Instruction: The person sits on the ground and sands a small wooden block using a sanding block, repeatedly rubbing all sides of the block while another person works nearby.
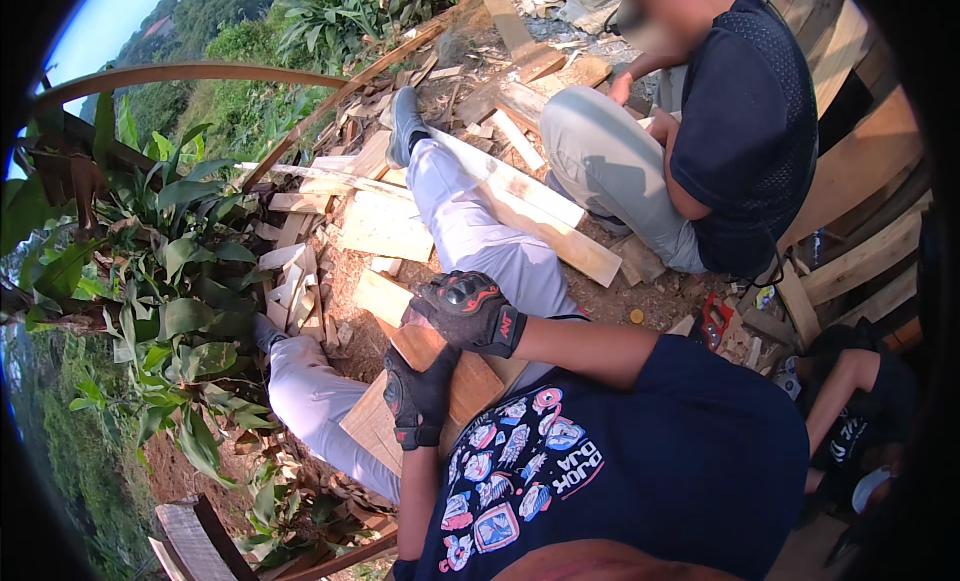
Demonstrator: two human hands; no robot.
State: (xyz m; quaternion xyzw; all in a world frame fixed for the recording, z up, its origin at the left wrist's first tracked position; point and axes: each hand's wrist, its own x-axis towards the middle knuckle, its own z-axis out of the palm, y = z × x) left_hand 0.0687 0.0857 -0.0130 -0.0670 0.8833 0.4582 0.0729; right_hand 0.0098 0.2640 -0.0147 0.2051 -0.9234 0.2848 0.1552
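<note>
Both my hands wear black gloves with red marks and meet over my lap. My right hand (465, 311) is closed over the upper end of a small brown wooden block (420, 347). Lower down, my left hand (415, 399) is closed against the same block from the near side. Beneath the hands lies a light wooden board (383, 297), its far end showing past the block. Another brown wood piece (474, 385) sits beside my left hand, against my shirt. A wider board (372, 427) rests across my left thigh. My fingertips are mostly hidden.
Planks (540, 221) and offcuts (300, 291) litter the ground around my outstretched legs. Close by on the right, a co-worker (745, 131) sits with bent knees. A red-handled tool (712, 321) lies near stacked boards (865, 251). Leafy plants (180, 271) border the left.
</note>
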